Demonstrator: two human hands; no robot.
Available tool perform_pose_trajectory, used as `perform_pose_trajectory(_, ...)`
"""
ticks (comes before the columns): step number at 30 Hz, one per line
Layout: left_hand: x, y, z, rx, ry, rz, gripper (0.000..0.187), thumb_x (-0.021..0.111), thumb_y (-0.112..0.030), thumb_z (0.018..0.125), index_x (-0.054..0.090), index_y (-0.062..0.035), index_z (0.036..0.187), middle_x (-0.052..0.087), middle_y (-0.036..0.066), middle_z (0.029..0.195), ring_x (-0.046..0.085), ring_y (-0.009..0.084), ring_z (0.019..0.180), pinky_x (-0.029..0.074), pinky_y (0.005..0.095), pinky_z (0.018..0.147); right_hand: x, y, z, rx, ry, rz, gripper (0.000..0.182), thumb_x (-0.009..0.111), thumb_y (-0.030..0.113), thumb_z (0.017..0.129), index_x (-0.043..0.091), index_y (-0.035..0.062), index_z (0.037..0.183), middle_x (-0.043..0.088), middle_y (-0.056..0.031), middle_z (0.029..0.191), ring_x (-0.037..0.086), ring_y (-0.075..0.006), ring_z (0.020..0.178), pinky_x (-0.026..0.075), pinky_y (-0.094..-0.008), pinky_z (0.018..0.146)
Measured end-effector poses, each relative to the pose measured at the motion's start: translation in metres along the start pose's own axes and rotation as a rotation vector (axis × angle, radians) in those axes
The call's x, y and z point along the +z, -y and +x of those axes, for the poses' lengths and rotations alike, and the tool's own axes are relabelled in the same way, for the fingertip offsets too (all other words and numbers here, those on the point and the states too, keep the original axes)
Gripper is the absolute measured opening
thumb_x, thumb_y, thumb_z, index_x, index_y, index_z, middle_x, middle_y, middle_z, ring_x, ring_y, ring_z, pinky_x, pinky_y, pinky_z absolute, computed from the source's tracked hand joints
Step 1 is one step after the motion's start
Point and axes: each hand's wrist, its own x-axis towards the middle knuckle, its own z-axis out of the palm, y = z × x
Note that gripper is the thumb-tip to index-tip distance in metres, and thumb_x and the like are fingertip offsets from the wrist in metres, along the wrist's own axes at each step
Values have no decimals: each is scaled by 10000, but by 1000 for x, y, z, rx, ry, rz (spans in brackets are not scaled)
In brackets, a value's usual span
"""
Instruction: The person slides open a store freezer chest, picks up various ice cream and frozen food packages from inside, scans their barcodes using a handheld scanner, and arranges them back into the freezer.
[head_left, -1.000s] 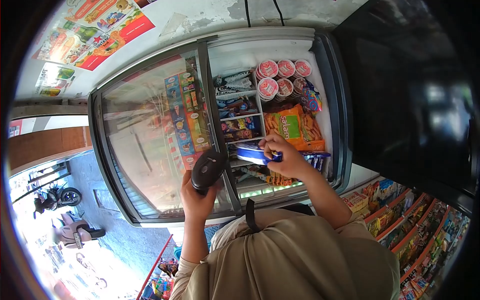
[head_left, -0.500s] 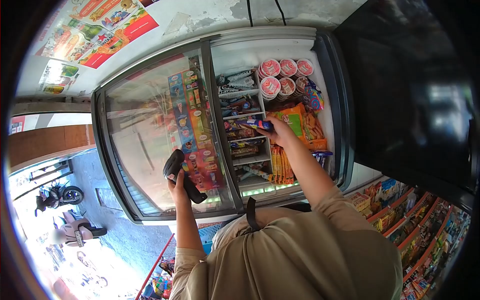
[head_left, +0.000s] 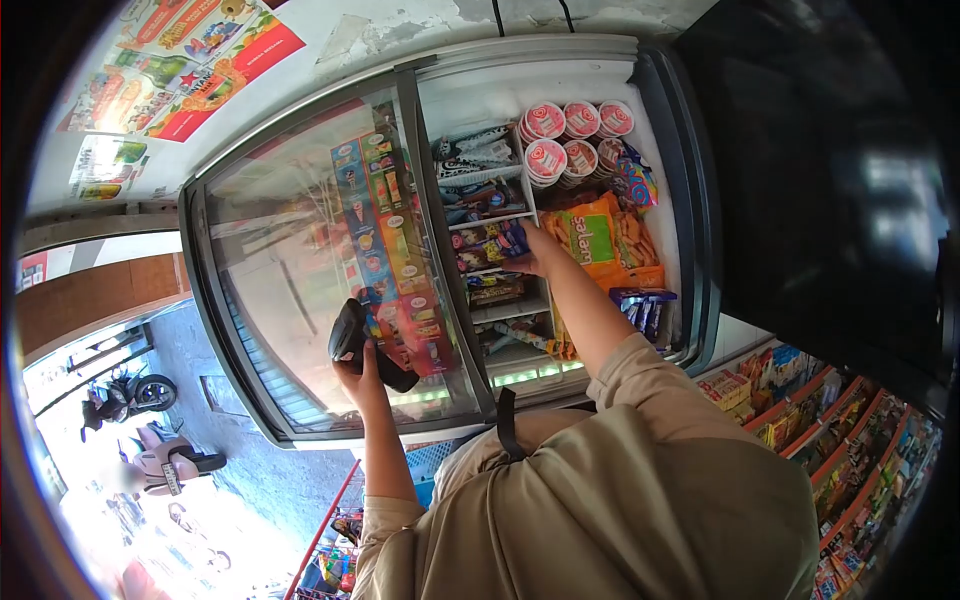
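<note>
My left hand (head_left: 361, 376) is wrapped round the grip of a black handheld device (head_left: 352, 335), above the closed glass lid (head_left: 290, 260) of a chest freezer. My right hand (head_left: 530, 250) reaches into the freezer's open half, its fingers closed on a dark blue-purple ice cream packet (head_left: 512, 238) in a white-walled compartment. Part of the packet is covered by the fingers. To the right of this hand lies an orange and green bag (head_left: 590, 238). Pink-lidded cups (head_left: 546, 158) stand in stacks behind it.
Other compartments hold wrapped ice creams (head_left: 485, 150). Purple packets (head_left: 643, 308) sit in the front right corner. A large black panel (head_left: 820, 180) rises on the right. Snack shelves (head_left: 830, 450) stand at lower right, and parked motorbikes (head_left: 150, 393) are at lower left.
My right hand has moved slightly left and lower into the compartment, with the packet now down among the others. The camera view has shifted a little; my left hand still holds the black device.
</note>
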Motion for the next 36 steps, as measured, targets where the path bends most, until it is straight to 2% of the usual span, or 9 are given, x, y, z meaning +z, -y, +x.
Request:
perform_pose_trajectory(2, 1, 3, -3, 38, 9, 29, 450, 677, -134, 811, 466, 15, 1180, 547, 90, 1091, 549, 168, 972, 452, 283, 838, 2, -2, -5, 4, -41, -166, 504, 510, 404, 875, 466, -8, 1161, 581, -195, 1062, 615, -343, 900, 551, -430, 741)
perform_pose_trajectory(4, 0, 4, -5, 129, -65, 189, 600, 731, -122, 756, 400, 25, 1234, 513, 136, 1144, 529, 191, 1007, 451, 283, 828, 18, -1, -41, -478, -432, -994, 509, 601, 347, 822, 470, -18, 1152, 576, -217, 1063, 613, -358, 859, 516, -426, 759)
perform_pose_trajectory(8, -1, -19, -6, 102, -24, 440, 651, 755, -157, 729, 410, 21, 1252, 501, 161, 1155, 523, 212, 1003, 457, 303, 826, 19, -21, -56, -208, -54, -1453, 436, 590, 206, 811, 459, -67, 1124, 536, -250, 1090, 556, -366, 989, 462, -421, 819)
perform_pose_trajectory(14, -17, 0, 1, 230, -121, 686, 637, 776, -246, 709, 482, 5, 1216, 466, 103, 1048, 518, 197, 894, 472, 292, 664, -1, -101, 15, -170, -212, -1733, 397, 481, 150, 876, 461, 29, 1253, 267, -181, 1423, 332, -340, 1259, 387, -411, 945)
perform_pose_trajectory(17, -18, 2, 2, 184, -107, 711, 568, 769, -263, 723, 505, 13, 1144, 433, 86, 999, 496, 175, 841, 459, 279, 634, 1, -110, 26, -321, -446, -1934, 332, 520, 196, 848, 570, 18, 1123, 544, -171, 1146, 520, -278, 1099, 471, -355, 804)
perform_pose_trajectory(21, -23, 8, 4, 113, -84, 682, 577, 737, -229, 765, 471, -3, 1224, 415, 87, 1018, 482, 154, 826, 458, 272, 637, 8, -100, 24, -342, -231, -1870, 181, 540, 179, 838, 701, 100, 856, 674, -72, 901, 643, -208, 876, 504, -343, 670)
perform_pose_trajectory(25, -27, 14, 1, 192, -105, 648, 680, 700, -196, 803, 346, -66, 1368, 376, 89, 1086, 469, 143, 840, 454, 262, 662, 11, -89, 2, -316, -78, -1948, 153, 558, 146, 820, 688, 82, 869, 650, -80, 913, 633, -222, 875, 504, -351, 657)
perform_pose_trajectory(27, -26, 11, -1, 207, -67, 598, 762, 663, -146, 829, 211, -138, 1442, 332, 98, 1135, 453, 139, 872, 450, 256, 699, 1, -90, -14, -616, -139, -1912, 143, 586, 156, 809, 669, 72, 891, 603, -90, 933, 608, -249, 880, 500, -380, 671)
perform_pose_trajectory(36, -41, 25, 4, 119, -152, 325, 562, 408, -385, 951, 263, -117, 1424, 329, 105, 1146, 477, 177, 950, 454, 309, 772, -52, -8, -62, -989, 140, -1459, 300, 638, 346, 800, 629, 63, 898, 571, -167, 920, 560, -350, 903, 448, -461, 712)
